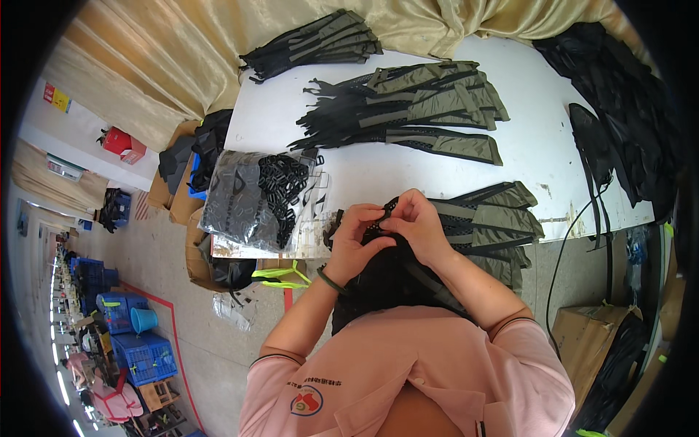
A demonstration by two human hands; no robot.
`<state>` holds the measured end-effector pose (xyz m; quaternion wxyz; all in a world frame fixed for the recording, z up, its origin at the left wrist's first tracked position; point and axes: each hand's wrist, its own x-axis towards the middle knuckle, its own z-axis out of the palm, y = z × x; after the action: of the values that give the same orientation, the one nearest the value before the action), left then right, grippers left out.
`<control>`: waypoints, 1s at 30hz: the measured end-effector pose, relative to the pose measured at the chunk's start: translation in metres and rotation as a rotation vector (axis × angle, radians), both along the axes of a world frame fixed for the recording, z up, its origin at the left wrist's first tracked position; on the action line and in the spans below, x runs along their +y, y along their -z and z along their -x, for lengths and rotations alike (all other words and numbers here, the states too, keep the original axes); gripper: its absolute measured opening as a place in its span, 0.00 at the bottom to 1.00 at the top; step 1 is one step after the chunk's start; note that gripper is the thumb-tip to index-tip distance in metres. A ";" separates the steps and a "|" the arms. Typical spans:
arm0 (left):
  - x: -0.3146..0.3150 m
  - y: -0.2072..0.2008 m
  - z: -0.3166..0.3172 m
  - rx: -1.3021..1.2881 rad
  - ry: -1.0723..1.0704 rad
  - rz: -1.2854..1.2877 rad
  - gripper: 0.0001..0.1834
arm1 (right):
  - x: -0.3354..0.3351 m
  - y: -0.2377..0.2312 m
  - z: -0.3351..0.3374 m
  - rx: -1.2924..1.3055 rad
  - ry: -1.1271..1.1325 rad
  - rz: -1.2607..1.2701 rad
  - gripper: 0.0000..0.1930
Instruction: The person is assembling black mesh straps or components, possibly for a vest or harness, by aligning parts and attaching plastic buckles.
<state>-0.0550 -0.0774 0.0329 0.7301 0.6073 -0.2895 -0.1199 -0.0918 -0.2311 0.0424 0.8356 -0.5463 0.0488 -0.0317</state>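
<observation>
Head view: black mesh piece point(391, 207) at the fingertips

Near the white table's point(535, 138) front edge, the right hand point(416, 224) pinches the mesh between thumb and finger. The left hand point(357, 237) curls against it, thumb spread; I can't tell how firmly it grips. From the hands, a clear bag point(237, 204) and black buckles point(284, 182) lie toward nine o'clock, olive-and-black pieces point(499, 216) at three.
</observation>
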 end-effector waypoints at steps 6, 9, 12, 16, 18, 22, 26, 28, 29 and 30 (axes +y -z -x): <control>0.004 0.005 -0.007 -0.117 -0.081 -0.138 0.16 | -0.017 -0.011 -0.007 0.101 -0.152 0.032 0.07; 0.001 -0.001 -0.006 -0.191 -0.112 -0.283 0.14 | -0.022 -0.012 -0.012 0.029 -0.166 0.433 0.06; 0.004 0.004 -0.007 -0.255 -0.080 -0.307 0.12 | -0.026 -0.016 -0.016 0.043 -0.228 0.553 0.06; 0.008 0.010 0.001 0.218 0.044 -0.035 0.11 | -0.034 -0.003 -0.035 0.051 -0.300 0.465 0.07; 0.018 0.004 -0.002 0.564 0.047 -0.036 0.11 | -0.047 0.008 -0.059 -0.037 -0.205 0.631 0.06; 0.038 0.000 -0.010 -0.142 -0.251 -0.524 0.15 | -0.097 0.029 -0.124 -0.243 0.347 1.539 0.17; 0.047 0.000 -0.033 -0.112 -0.395 -0.510 0.17 | -0.130 0.057 -0.149 -0.149 0.219 1.809 0.13; 0.047 0.004 -0.052 0.146 -0.275 -0.430 0.16 | -0.129 0.053 -0.145 -0.235 0.207 1.802 0.11; 0.038 -0.002 -0.060 0.392 -0.172 -0.250 0.16 | -0.127 0.043 -0.138 -0.298 0.198 1.797 0.09; 0.031 -0.006 -0.066 0.633 -0.073 -0.064 0.17 | -0.120 0.027 -0.132 -0.317 0.183 1.796 0.09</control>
<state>0.0105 -0.0467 0.0393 0.7682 0.5725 -0.0221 -0.2857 0.0397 -0.3511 0.0153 0.0879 -0.9739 -0.0666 -0.1983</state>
